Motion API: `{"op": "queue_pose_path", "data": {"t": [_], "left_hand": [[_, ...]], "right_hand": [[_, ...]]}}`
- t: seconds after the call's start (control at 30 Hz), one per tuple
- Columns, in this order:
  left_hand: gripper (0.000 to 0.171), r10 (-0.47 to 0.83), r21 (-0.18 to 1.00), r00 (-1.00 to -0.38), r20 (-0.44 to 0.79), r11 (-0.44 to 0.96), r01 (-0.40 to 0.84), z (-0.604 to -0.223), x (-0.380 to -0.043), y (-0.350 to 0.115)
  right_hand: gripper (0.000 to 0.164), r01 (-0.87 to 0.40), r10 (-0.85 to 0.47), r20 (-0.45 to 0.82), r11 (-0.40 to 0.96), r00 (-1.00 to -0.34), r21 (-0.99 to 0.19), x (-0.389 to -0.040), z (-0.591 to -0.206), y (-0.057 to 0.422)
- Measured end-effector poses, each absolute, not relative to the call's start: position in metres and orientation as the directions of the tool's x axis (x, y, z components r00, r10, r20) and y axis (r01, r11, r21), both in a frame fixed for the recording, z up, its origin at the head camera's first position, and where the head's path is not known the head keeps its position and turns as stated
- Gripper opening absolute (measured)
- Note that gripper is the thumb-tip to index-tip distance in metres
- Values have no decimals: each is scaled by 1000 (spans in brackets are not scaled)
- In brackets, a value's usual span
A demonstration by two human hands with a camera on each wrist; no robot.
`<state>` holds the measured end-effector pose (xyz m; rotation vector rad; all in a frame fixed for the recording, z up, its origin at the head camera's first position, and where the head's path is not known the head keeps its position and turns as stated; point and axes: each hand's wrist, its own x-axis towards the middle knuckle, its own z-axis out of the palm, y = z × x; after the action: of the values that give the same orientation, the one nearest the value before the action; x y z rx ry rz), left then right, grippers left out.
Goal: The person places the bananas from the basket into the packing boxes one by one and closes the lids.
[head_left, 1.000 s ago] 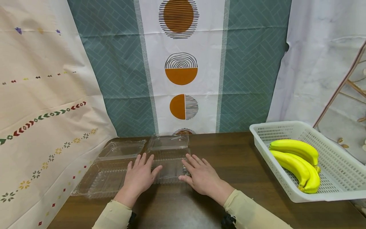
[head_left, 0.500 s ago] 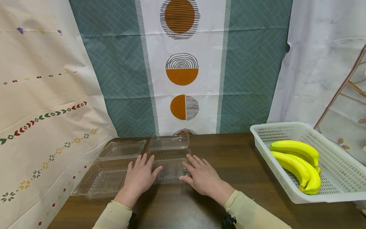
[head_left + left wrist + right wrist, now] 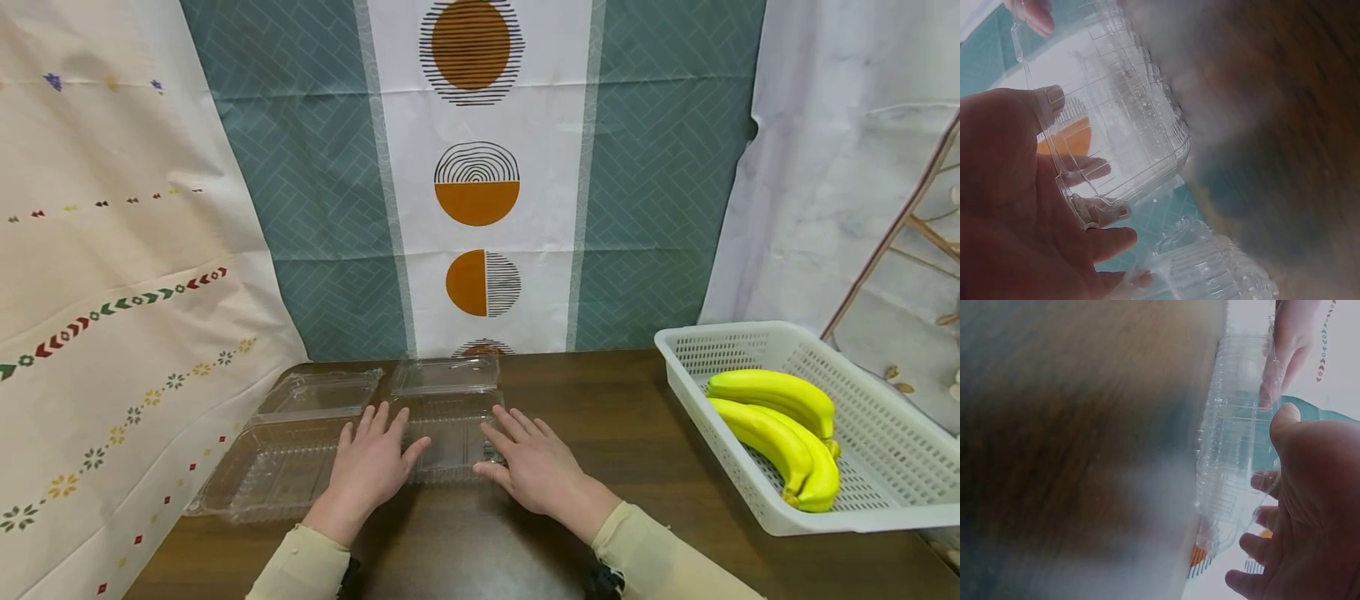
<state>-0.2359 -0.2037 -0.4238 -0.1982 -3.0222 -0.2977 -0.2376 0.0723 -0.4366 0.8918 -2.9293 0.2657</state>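
Observation:
Two clear plastic clamshell containers lie side by side on the table, with their lids folded back. My left hand (image 3: pixel 367 467), fingers straight and spread, touches the left rim of the right-hand container (image 3: pixel 448 437). Spread the same way, my right hand (image 3: pixel 534 468) rests at its right rim. In the left wrist view, the thumb and fingertips show through the clear plastic of this container (image 3: pixel 1129 119). The left-hand container (image 3: pixel 258 483) sits beside and partly behind my left hand. Both containers hold nothing.
A white perforated basket (image 3: pixel 750 500) with yellow bananas (image 3: pixel 780 396) stands on the right of the brown wooden table (image 3: pixel 465 550). Behind the table hangs a green and white patterned cloth (image 3: pixel 645 208). A cream cloth (image 3: pixel 135 333) borders the left side.
Both hands and the right-hand container between them have shifted slightly to the right. The left-hand container and the basket stay where they were.

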Motion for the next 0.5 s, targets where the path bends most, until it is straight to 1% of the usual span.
{"op": "queue_pose_path", "data": {"t": [0.5], "left_hand": [[72,144,205,-980,138,964,171,-425,-236,-196]], "right_hand": [[74,-545,-532,118,822,-838,-163,-235,-436,80]]}}
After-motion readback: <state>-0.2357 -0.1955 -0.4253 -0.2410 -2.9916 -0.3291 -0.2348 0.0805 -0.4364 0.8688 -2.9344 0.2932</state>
